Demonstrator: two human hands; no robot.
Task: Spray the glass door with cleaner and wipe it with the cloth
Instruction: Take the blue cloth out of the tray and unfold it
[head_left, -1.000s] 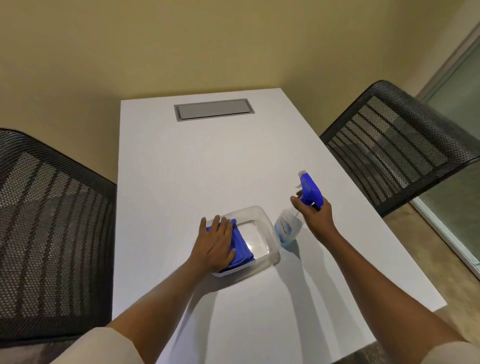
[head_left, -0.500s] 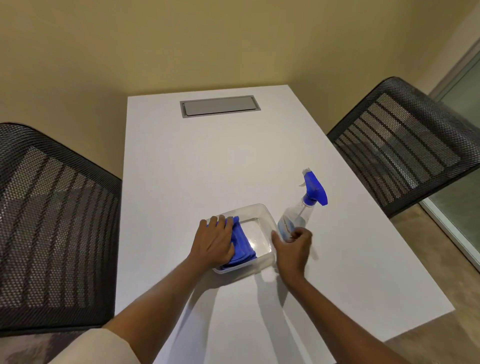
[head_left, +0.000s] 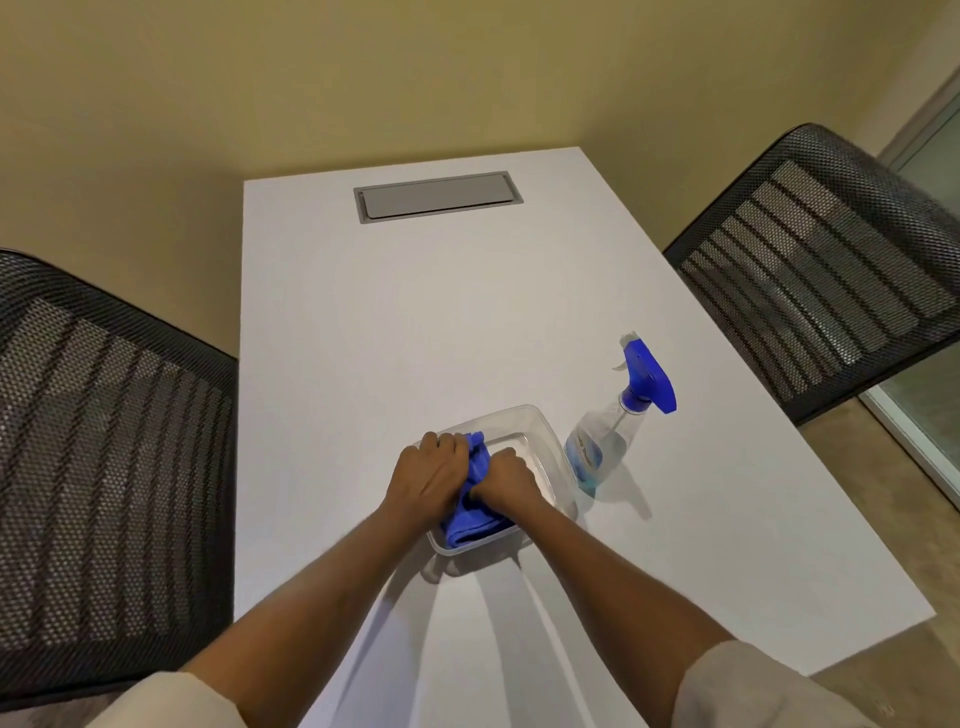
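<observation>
Cloth (head_left: 470, 512), a blue one, is lying bunched in the left half of a clear plastic tub (head_left: 548, 441) near the middle of the white surface (head_left: 415, 322). Both hands are gripping it: the left hand (head_left: 428, 480) is pressing down on its left side with fingers (head_left: 444, 447) curled together over the fabric, and the right hand (head_left: 506, 480) is closing into a fist on its right side, fingers tucked into the folds. The two hands are sitting just beside each other with a strip of cloth showing between them.

At about 2 o'clock from the tub, just beside its right wall, a clear spray bottle (head_left: 605, 441) with a blue trigger head is standing upright, untouched, with pale blue liquid in its lower part. At 12 o'clock, well apart near the far edge, a grey cable hatch (head_left: 438, 196) is sitting flush in the surface. Black mesh chairs are standing at 9 o'clock (head_left: 104, 441) and 2 o'clock (head_left: 831, 270). A glass door (head_left: 930, 405) is showing at the far right edge, at 3 o'clock.
</observation>
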